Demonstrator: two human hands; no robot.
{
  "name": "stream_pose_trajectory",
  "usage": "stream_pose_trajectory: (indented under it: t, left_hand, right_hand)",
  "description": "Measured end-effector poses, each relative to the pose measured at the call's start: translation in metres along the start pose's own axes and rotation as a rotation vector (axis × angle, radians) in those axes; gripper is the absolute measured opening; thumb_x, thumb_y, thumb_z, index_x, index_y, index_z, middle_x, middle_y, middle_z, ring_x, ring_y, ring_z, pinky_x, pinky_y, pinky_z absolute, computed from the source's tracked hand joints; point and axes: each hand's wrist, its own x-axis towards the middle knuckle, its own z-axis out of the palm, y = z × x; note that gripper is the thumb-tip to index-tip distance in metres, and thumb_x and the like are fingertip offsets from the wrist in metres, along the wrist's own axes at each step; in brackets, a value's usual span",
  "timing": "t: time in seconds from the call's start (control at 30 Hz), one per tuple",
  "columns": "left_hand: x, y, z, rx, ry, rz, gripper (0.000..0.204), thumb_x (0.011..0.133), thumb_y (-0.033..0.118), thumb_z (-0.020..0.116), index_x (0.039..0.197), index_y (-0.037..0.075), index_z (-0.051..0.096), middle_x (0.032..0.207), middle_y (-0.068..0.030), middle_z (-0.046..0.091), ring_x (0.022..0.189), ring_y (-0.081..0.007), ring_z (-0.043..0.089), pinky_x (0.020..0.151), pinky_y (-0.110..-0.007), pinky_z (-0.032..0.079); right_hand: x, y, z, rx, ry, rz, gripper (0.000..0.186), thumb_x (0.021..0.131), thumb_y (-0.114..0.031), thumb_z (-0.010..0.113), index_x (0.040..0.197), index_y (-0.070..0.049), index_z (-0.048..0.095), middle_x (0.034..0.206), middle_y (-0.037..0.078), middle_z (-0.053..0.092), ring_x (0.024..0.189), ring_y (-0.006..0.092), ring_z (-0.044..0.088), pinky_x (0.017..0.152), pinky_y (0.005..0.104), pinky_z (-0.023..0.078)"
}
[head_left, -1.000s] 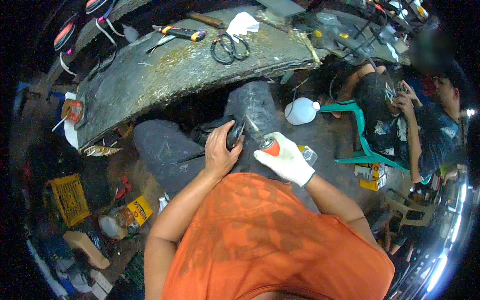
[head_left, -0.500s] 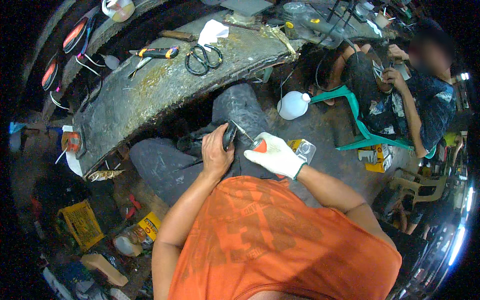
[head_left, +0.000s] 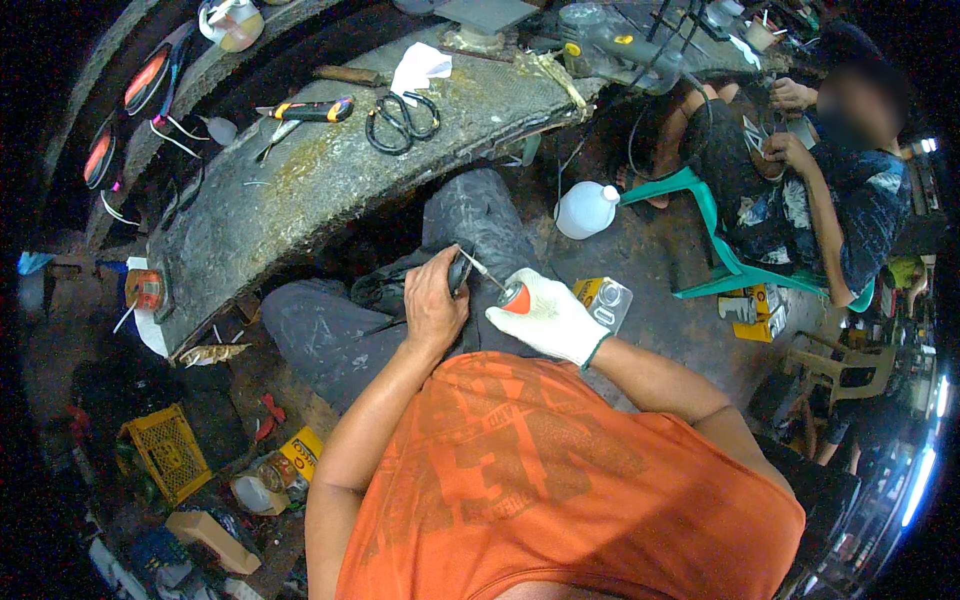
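Above my lap, my bare left hand (head_left: pixel 435 305) is closed round a small dark object (head_left: pixel 459 271), whose kind I cannot tell because the fingers cover most of it. My right hand (head_left: pixel 548 315), in a white knit glove with a green cuff, grips a short orange-and-grey cylinder (head_left: pixel 517 299). A thin rod (head_left: pixel 483 270) with a pale section runs from the cylinder's end toward the dark object. Whether the rod touches it is too small to make out.
On the worn workbench (head_left: pixel 240 215) lie scissors (head_left: pixel 403 123), a black-and-orange utility knife (head_left: pixel 312 109) and a white paper (head_left: pixel 422 68). A white jug (head_left: pixel 587 210) stands on the floor. Another person sits at right near a green plastic chair (head_left: pixel 715 240).
The gloved hand and cylinder have turned slightly, showing more of the cylinder's end. The rod's angle has shifted a little. My left hand stays nearly in place.
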Motion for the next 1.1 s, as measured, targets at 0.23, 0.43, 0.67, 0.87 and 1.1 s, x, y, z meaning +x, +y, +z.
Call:
stream_pose_trajectory:
  t: [0.23,0.43,0.67,0.87,1.1]
  left_hand:
    - [0.002,0.000,-0.001,-0.002,-0.003,0.013,0.067,0.075,-0.005,0.078,0.139,0.004,0.063,0.128,-0.0179,0.074,0.118,-0.0352,0.071,0.101,-0.046,0.050]
    - [0.006,0.001,-0.004,0.001,-0.043,0.000,0.066,0.075,-0.005,0.078,0.138,0.003,0.063,0.128,-0.0186,0.074,0.117,-0.0362,0.071,0.100,-0.046,0.050]
    - [0.010,0.002,-0.007,0.013,-0.103,-0.039,0.065,0.077,-0.003,0.079,0.139,0.004,0.063,0.128,-0.0188,0.075,0.119,-0.0360,0.071,0.102,-0.047,0.050]
    - [0.015,0.003,-0.009,0.019,-0.120,-0.041,0.065,0.078,-0.001,0.080,0.140,0.004,0.063,0.130,-0.0184,0.074,0.120,-0.0354,0.071,0.104,-0.046,0.049]
    - [0.083,0.024,-0.056,0.102,-0.262,-0.107,0.040,0.090,0.003,0.069,0.129,-0.001,0.066,0.115,-0.0280,0.076,0.105,-0.0490,0.073,0.091,-0.059,0.058]
  right_hand:
    - [0.000,0.003,0.003,-0.050,0.005,0.000,0.060,0.092,-0.055,0.080,0.121,-0.005,0.062,0.099,0.024,0.077,0.095,0.0436,0.076,0.084,0.0479,0.061]
    - [-0.003,0.002,0.003,-0.055,0.013,-0.018,0.061,0.093,-0.051,0.082,0.123,-0.002,0.062,0.098,0.024,0.076,0.093,0.0409,0.076,0.084,0.0458,0.059]
    - [-0.003,0.000,0.004,-0.099,0.007,-0.003,0.059,0.094,-0.047,0.083,0.124,0.000,0.062,0.098,0.024,0.076,0.092,0.0396,0.075,0.083,0.0445,0.058]
    - [-0.004,0.005,0.004,-0.031,0.015,-0.022,0.061,0.093,-0.047,0.083,0.124,0.001,0.062,0.098,0.024,0.076,0.093,0.0388,0.076,0.085,0.0448,0.058]
    - [0.015,-0.004,-0.011,0.449,0.105,0.170,0.057,0.093,-0.039,0.086,0.127,-0.001,0.061,0.086,0.007,0.071,0.068,0.0178,0.069,0.061,0.0350,0.057]
